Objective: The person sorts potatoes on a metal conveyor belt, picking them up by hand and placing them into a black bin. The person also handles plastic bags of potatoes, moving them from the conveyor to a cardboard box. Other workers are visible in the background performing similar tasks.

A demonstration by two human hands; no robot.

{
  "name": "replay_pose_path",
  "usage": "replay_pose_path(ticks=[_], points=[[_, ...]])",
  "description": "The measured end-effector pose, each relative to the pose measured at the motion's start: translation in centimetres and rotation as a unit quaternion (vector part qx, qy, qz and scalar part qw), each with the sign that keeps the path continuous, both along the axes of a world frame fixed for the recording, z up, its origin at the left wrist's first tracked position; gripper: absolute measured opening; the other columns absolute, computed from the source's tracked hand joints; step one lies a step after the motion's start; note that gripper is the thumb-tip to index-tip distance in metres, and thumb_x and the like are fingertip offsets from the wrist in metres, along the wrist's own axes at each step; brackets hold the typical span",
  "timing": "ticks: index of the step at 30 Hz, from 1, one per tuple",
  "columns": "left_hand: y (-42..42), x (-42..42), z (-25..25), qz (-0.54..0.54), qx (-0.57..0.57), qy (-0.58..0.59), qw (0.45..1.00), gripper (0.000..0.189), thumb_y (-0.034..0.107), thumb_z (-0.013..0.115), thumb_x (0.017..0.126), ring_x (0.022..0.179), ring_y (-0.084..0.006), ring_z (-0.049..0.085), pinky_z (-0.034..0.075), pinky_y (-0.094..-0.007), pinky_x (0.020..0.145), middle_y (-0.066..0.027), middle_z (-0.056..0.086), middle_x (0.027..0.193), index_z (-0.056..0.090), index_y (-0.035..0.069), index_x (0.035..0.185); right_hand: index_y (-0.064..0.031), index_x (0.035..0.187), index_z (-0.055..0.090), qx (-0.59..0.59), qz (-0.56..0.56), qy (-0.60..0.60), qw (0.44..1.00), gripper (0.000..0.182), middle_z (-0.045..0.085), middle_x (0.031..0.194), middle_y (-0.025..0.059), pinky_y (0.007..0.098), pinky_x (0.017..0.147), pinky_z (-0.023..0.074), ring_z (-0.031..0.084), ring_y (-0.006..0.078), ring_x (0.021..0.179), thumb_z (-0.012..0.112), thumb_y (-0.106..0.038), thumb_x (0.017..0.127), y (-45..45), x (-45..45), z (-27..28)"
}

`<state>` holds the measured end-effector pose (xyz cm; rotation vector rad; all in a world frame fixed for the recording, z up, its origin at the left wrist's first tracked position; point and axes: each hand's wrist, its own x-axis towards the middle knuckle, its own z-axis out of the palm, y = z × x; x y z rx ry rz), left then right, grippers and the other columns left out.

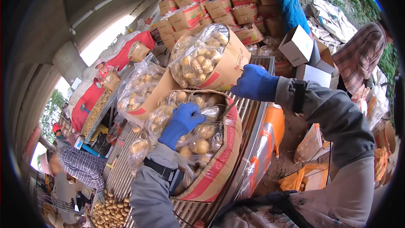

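A cardboard box (221,161) with a red band stands on the roller conveyor, holding potatoes (200,146) in clear plastic bags. My left hand (186,118), in a blue knit glove, rests over the plastic on top of these potatoes with its fingers curled; whether it grips the film cannot be told. My right hand (254,82), gloved alike, is closed at the upper right corner of that box, around a brown strip that looks like part of a cardboard flap. Just beyond stands a second cardboard box (226,66) of bagged potatoes, close to my right hand.
A further box of bagged potatoes (142,90) is at the left. Loose potatoes (110,210) lie at the conveyor's lower left, beside a person in a checked shirt (80,164). Stacked cartons (186,17) fill the back. Another person (360,57) is at the right, near white cartons (295,46).
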<state>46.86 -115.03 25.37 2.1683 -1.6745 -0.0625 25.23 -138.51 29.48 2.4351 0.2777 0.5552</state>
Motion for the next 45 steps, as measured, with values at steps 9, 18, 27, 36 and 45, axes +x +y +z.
replay_pose_path(ticks=[9, 18, 27, 36, 45], points=[[4.6, 1.9, 1.6, -0.029, -0.019, -0.015, 0.999, 0.061, 0.037, 0.075, 0.086, 0.127, -0.0348, 0.053, 0.041, -0.0443, 0.109, -0.0169, 0.058, 0.133, 0.055, 0.008, 0.136, -0.0105, 0.100, 0.056, 0.331, -0.088, 0.028, 0.939, 0.025, 0.066, 0.078, 0.0149, 0.0467, 0.069, 0.0518, 0.068, 0.0385, 0.079, 0.067, -0.030, 0.089, -3.3, -4.7, 3.5], [6.5, 2.2, 2.1, 0.007, 0.071, -0.126, 0.989, 0.060, 0.040, 0.072, 0.087, 0.122, -0.0374, 0.053, 0.044, -0.0460, 0.103, -0.0151, 0.053, 0.134, 0.055, 0.020, 0.141, -0.0034, 0.106, 0.054, 0.384, -0.032, 0.108, 0.917, 0.033, 0.067, 0.085, 0.0231, 0.0511, 0.075, 0.0527, 0.067, 0.0443, 0.083, 0.059, -0.035, 0.097, 0.3, 6.1, 0.8], [6.3, 3.2, 0.6, -0.019, -0.005, -0.108, 0.994, 0.035, 0.031, 0.068, 0.090, 0.115, -0.0325, 0.057, 0.044, -0.0511, 0.096, -0.0056, 0.056, 0.128, 0.062, 0.019, 0.122, -0.0024, 0.105, 0.059, 0.304, -0.068, 0.105, 0.944, 0.033, 0.068, 0.079, 0.0197, 0.0494, 0.069, 0.0553, 0.069, 0.0409, 0.076, 0.058, -0.034, 0.096, 3.2, 9.2, -0.1], [7.8, 2.0, 1.2, -0.089, -0.082, 0.098, 0.988, 0.016, 0.014, 0.069, 0.092, 0.091, -0.0282, 0.067, 0.052, -0.0380, 0.081, -0.0130, 0.067, 0.099, 0.066, 0.004, 0.103, -0.0007, 0.108, 0.057, 0.294, -0.087, 0.097, 0.947, 0.035, 0.070, 0.081, 0.0203, 0.0498, 0.072, 0.0559, 0.070, 0.0420, 0.080, 0.058, -0.033, 0.095, 3.7, 8.7, 0.3], [20.0, -2.0, 8.3, -0.007, -0.080, 0.168, 0.983, 0.058, 0.025, 0.076, 0.089, 0.134, -0.0379, 0.049, 0.039, -0.0412, 0.112, -0.0222, 0.052, 0.141, 0.054, 0.002, 0.137, -0.0083, 0.109, 0.053, 0.286, 0.030, 0.065, 0.956, 0.032, 0.068, 0.082, 0.0206, 0.0515, 0.071, 0.0530, 0.068, 0.0415, 0.080, 0.061, -0.035, 0.094, 4.2, 12.5, 4.6]])
